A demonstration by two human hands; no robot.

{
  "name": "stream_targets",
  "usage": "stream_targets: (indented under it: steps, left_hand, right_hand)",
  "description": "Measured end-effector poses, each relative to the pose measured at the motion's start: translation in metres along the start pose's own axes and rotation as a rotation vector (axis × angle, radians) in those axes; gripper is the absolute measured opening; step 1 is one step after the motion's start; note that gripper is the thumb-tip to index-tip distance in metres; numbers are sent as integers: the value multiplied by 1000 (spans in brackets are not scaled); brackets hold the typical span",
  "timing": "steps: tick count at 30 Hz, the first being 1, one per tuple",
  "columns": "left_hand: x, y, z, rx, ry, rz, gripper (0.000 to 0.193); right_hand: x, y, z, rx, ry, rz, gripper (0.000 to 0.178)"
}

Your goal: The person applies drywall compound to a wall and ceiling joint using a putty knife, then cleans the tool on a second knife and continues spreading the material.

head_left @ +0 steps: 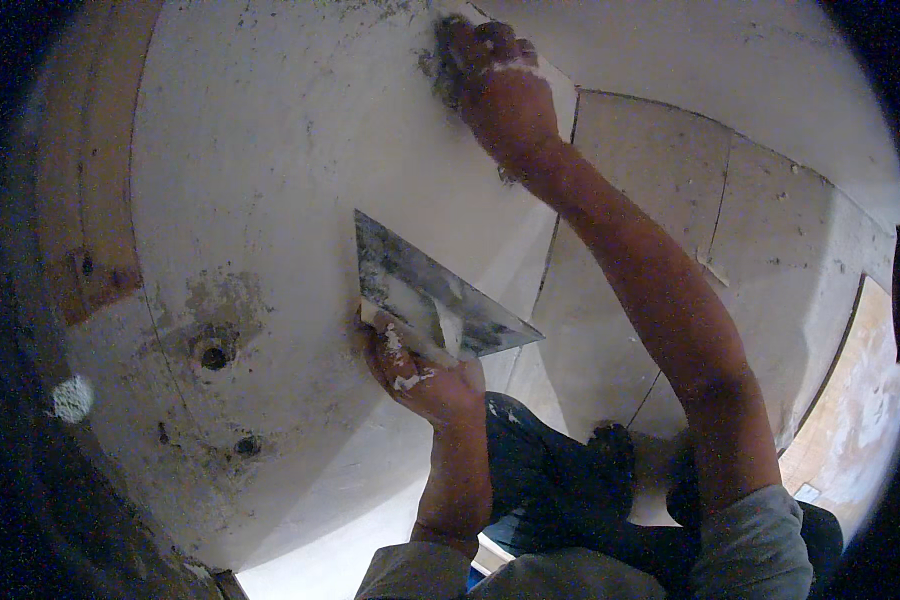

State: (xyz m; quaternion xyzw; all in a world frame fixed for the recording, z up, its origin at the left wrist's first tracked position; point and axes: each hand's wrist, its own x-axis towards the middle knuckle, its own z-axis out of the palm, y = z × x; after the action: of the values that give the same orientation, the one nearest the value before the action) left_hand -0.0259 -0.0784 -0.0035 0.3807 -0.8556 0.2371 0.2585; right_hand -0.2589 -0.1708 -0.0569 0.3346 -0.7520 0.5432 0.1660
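My left hand [425,385], spotted with white plaster, is closed round the handle of a plastering trowel. The trowel's flat, four-sided metal blade [395,260] is smeared grey and white, and it stands out in front of the pale wall [300,150]. Higher up, my right arm reaches across to the wall near its corner edge. White paste coats the knuckles of my right hand [510,100], whose fingers are bent and closed. A dark grey, rough-looking patch [445,65] shows beside those fingertips; whether it is a held thing or wall surface is unclear.
Two dark round holes [215,355] [247,445] sit low in the wall at left. Brown wood [80,190] runs along the far left. Right of the corner, large beige panels [650,160] meet at dark seams. A stained board [855,400] leans at the lower right.
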Motion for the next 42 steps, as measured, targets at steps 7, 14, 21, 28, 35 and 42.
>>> stream_targets:
  steps: [7, 14, 21, 28, 35, 42]
  left_hand:
    - [4, 8, 6, 18, -24, 46, 64]
    - [2, 12, 10, 52, -11, 60, 56]
    - [-4, 2, 9, 75, -27, 72, 69]
    - [1, 14, 11, 116, -63, 89, 64]
    - [-2, 7, 7, 158, -68, 78, 57]
    - [1, -2, 20, 31, -6, 26, 55]
  right_hand:
    - [-30, 16, -46, 109, -305, -11, 60]
    - [8, 26, -9, 132, -138, 12, 53]
    - [-22, 12, -17, 141, -149, -293, 53]
    - [2, 45, -14, 107, -105, 26, 54]
    - [-1, 33, 18, -11, 31, -244, 71]
    - [-7, 34, -4, -76, -431, -136, 69]
